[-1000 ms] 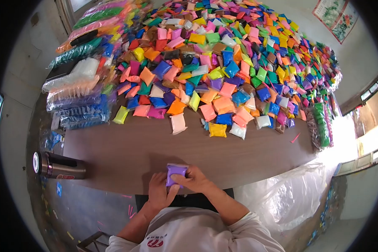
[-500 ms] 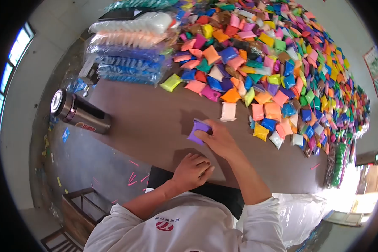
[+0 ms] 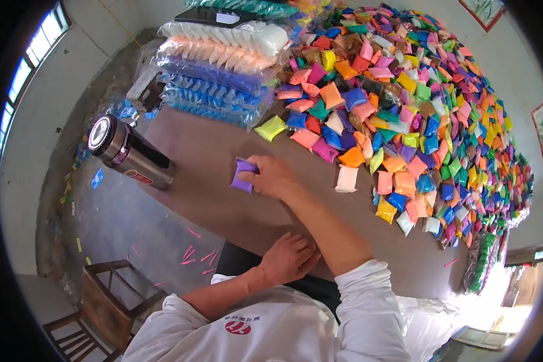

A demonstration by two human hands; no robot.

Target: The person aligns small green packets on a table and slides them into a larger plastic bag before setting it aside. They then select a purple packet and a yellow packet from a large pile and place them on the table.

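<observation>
My right hand point(image 3: 270, 176) grips a purple packet point(image 3: 244, 175) between thumb and fingers, over the brown table point(image 3: 217, 211). Near the table's front edge, my left hand point(image 3: 289, 259) is held with curled fingers close to my body; whatever its fingers may hold is hidden. A large pile of colourful packets point(image 3: 404, 120) spreads over the back and right of the table. The nearest loose ones are a yellow-green packet point(image 3: 270, 128) and a pale pink packet point(image 3: 346, 179).
A steel flask point(image 3: 130, 151) stands at the table's left edge. Behind it lie stacked bags of blue, purple, peach and white packets point(image 3: 217, 78), with a black flat object point(image 3: 214, 17) on top. A wooden chair point(image 3: 111, 295) stands lower left. Pink strips point(image 3: 188, 255) lie on the floor.
My right hand has moved left with the purple packet, towards the flask. My left hand has shifted slightly right and down. The view has turned a little.
</observation>
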